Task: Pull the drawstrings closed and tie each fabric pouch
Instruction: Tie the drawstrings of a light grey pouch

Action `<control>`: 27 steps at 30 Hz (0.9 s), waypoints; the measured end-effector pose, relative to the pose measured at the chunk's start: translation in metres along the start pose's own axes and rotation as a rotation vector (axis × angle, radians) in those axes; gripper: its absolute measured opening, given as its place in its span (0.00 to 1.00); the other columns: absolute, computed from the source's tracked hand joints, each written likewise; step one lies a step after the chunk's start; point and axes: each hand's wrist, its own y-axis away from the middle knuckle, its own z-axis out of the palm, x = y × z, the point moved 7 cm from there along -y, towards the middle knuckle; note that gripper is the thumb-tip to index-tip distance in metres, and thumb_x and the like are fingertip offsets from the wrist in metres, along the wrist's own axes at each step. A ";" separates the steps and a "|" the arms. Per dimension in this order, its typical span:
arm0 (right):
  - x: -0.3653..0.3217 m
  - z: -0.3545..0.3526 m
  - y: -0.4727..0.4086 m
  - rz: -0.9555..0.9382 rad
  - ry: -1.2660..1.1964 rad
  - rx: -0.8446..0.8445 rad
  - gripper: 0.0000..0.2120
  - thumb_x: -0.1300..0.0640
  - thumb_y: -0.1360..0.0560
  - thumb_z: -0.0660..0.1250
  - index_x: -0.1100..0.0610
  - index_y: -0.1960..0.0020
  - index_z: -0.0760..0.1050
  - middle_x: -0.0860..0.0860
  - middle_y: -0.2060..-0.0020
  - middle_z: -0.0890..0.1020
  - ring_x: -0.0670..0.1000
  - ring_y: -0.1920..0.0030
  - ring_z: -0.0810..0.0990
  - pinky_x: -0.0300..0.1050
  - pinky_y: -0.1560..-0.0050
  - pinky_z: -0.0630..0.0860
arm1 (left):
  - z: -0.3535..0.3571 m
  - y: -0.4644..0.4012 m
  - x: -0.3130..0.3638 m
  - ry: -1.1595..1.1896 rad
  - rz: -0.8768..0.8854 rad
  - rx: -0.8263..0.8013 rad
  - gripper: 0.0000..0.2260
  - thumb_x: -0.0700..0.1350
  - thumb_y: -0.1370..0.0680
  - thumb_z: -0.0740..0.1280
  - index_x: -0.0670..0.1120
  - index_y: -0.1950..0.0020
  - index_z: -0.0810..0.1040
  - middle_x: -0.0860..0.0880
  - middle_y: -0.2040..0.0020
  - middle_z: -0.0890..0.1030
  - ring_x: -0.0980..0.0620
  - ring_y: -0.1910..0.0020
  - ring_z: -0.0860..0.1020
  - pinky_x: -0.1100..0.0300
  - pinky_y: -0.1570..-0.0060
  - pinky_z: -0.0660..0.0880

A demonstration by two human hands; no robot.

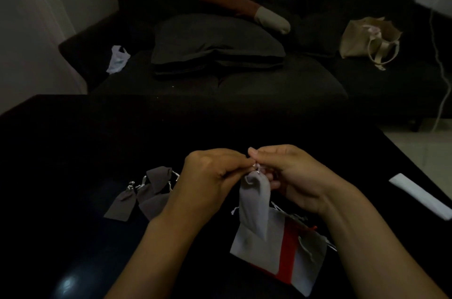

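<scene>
A light grey fabric pouch (254, 203) hangs from its gathered neck above the black table (73, 152). My left hand (210, 176) and my right hand (286, 176) meet at that neck, and both pinch its white drawstring (255, 167). Below it lies a heap of flat light grey pouches (259, 247), with a red pouch (286, 254) among them. To the left, dark grey pouches (144, 194) with white cords lie together on the table.
A white strip (420, 196) lies near the table's right edge. Behind the table stands a dark sofa (244, 83) with cushions, a beige tote bag (367, 39) and a white plastic bag (118, 59). A white cable (442, 73) hangs at far right.
</scene>
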 end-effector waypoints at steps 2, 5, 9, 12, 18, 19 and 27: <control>0.002 -0.001 -0.002 0.008 -0.037 0.025 0.14 0.58 0.21 0.65 0.60 0.65 0.74 0.52 0.72 0.71 0.44 0.72 0.66 0.34 0.75 0.61 | 0.001 0.000 0.000 -0.011 0.007 -0.026 0.07 0.41 0.26 0.71 0.42 0.50 0.86 0.48 0.53 0.86 0.59 0.51 0.81 0.72 0.48 0.75; 0.002 -0.003 -0.003 0.018 -0.043 0.073 0.13 0.59 0.22 0.67 0.59 0.66 0.75 0.52 0.73 0.71 0.45 0.73 0.66 0.34 0.75 0.61 | 0.001 -0.001 0.005 -0.031 0.039 -0.058 0.09 0.43 0.24 0.67 0.43 0.50 0.86 0.49 0.53 0.85 0.59 0.52 0.81 0.69 0.49 0.76; -0.004 -0.004 0.001 -0.008 0.008 0.145 0.13 0.60 0.23 0.67 0.59 0.66 0.75 0.52 0.74 0.72 0.46 0.73 0.67 0.38 0.70 0.62 | 0.003 -0.003 0.003 -0.021 -0.007 -0.049 0.07 0.42 0.23 0.68 0.45 0.49 0.84 0.51 0.53 0.84 0.60 0.54 0.81 0.68 0.52 0.76; -0.010 -0.003 0.002 -0.039 -0.014 0.202 0.10 0.59 0.23 0.67 0.59 0.63 0.79 0.55 0.69 0.77 0.50 0.67 0.72 0.43 0.64 0.67 | 0.003 -0.003 -0.003 0.084 -0.193 0.045 0.05 0.38 0.22 0.68 0.47 0.49 0.80 0.54 0.54 0.81 0.60 0.54 0.80 0.69 0.53 0.74; -0.015 -0.017 -0.001 -0.163 -0.121 0.401 0.12 0.60 0.23 0.68 0.56 0.65 0.80 0.55 0.67 0.75 0.48 0.70 0.70 0.41 0.68 0.67 | 0.009 0.001 -0.015 0.452 -0.543 0.222 0.06 0.39 0.18 0.60 0.49 0.52 0.73 0.55 0.57 0.79 0.61 0.58 0.80 0.70 0.61 0.75; -0.016 -0.017 -0.001 -0.205 -0.095 0.415 0.13 0.59 0.23 0.68 0.57 0.66 0.79 0.56 0.68 0.74 0.49 0.70 0.69 0.40 0.69 0.67 | 0.010 0.002 -0.017 0.459 -0.556 0.256 0.07 0.39 0.17 0.60 0.49 0.52 0.72 0.54 0.59 0.78 0.62 0.60 0.80 0.69 0.62 0.74; -0.018 -0.021 0.002 -0.337 -0.016 0.568 0.14 0.57 0.23 0.69 0.55 0.68 0.80 0.48 0.75 0.76 0.45 0.71 0.73 0.39 0.68 0.71 | 0.019 0.003 -0.024 0.612 -0.643 0.355 0.05 0.39 0.17 0.60 0.46 0.52 0.73 0.53 0.61 0.79 0.63 0.63 0.79 0.70 0.66 0.73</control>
